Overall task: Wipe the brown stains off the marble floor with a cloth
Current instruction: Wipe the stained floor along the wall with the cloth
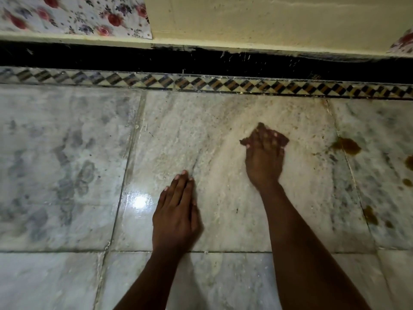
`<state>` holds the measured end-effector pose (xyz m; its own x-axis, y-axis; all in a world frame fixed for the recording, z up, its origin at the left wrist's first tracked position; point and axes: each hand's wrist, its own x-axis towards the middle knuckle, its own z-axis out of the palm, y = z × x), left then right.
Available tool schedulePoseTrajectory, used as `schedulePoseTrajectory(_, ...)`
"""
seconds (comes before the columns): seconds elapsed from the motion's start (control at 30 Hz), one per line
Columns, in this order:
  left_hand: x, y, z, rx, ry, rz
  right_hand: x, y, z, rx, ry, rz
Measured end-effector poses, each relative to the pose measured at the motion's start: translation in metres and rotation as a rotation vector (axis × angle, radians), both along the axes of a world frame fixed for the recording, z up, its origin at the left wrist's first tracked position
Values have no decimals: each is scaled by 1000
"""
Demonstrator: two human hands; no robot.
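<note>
My right hand presses a small brown cloth flat onto the marble floor, fingers spread over it; the hand is motion-blurred. The cloth shows only at the fingertips. My left hand rests flat on the floor, fingers straight and together, holding nothing. Brown stains lie to the right of the cloth: a large blot, one at the frame's right edge, a small spot and a patch lower down. Faint brown smears surround the cloth.
A patterned border strip and a black skirting run along the far wall. Floral fabric hangs at the top left. A bright light reflection sits beside my left hand.
</note>
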<state>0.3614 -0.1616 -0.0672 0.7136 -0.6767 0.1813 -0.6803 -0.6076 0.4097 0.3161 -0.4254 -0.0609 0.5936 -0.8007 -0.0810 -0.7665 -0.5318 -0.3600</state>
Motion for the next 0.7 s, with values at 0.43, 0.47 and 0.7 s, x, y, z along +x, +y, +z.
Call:
schedulePoseTrajectory(0.43,43,108,12,99,-36,457,6,195,32,383,-384,796)
schedulePoseTrajectory(0.47,47,128,7,127,-36,550,23,212,24,292,-330,924)
schedulePoseTrajectory(0.7,49,145,-3,157,5,688,187,225,6,-85,-226,1260)
